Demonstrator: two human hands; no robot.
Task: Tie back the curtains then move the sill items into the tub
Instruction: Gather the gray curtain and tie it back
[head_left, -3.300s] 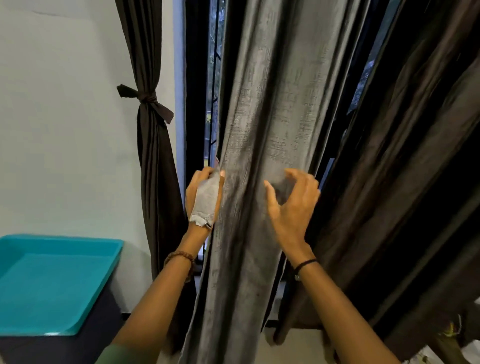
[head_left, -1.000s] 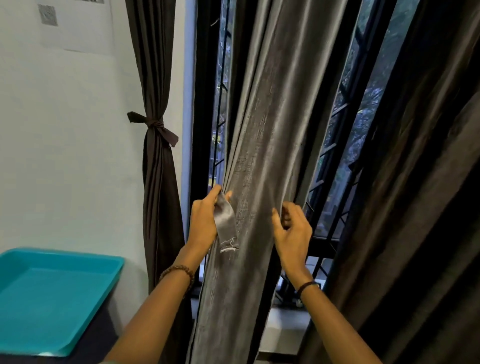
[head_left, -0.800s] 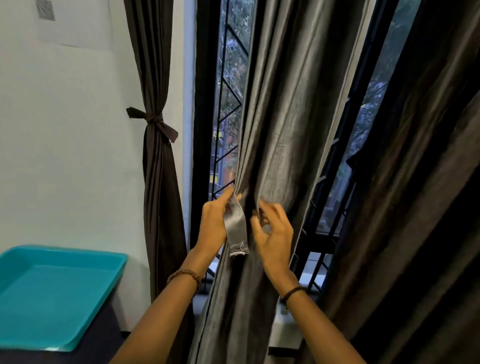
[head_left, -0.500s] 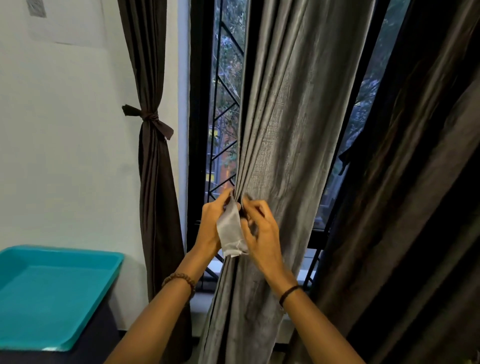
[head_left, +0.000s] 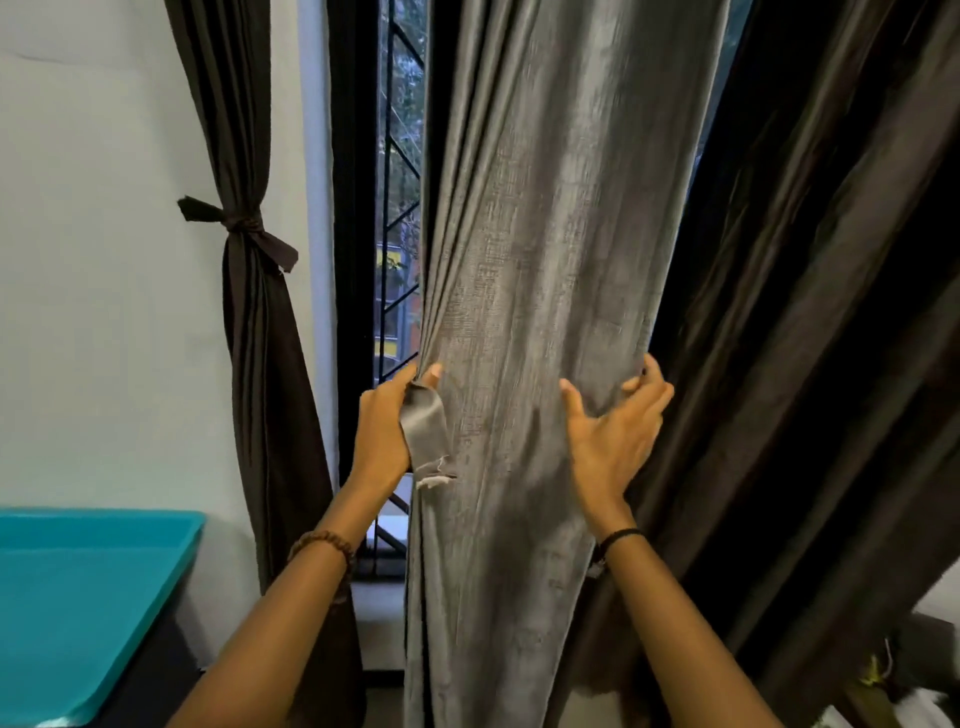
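A grey curtain (head_left: 550, 270) hangs bunched in front of me. My left hand (head_left: 387, 434) pinches a short grey tie strip (head_left: 426, 431) with a frayed end against the curtain's left edge. My right hand (head_left: 615, 436) reaches round the curtain's right edge, fingers curled behind the fabric and thumb spread in front. At the left a dark brown curtain (head_left: 249, 332) is bound with a knotted tie (head_left: 241, 226). The teal tub (head_left: 78, 597) sits at the lower left. The sill items are hidden.
A dark brown curtain (head_left: 831, 364) hangs loose on the right behind the grey one. A window with a black grille (head_left: 397, 270) shows between the curtains. The white wall (head_left: 104, 312) is on the left.
My right hand left the tie strip beside my left hand and moved right to the curtain's right edge. The left hand still pinches the strip.
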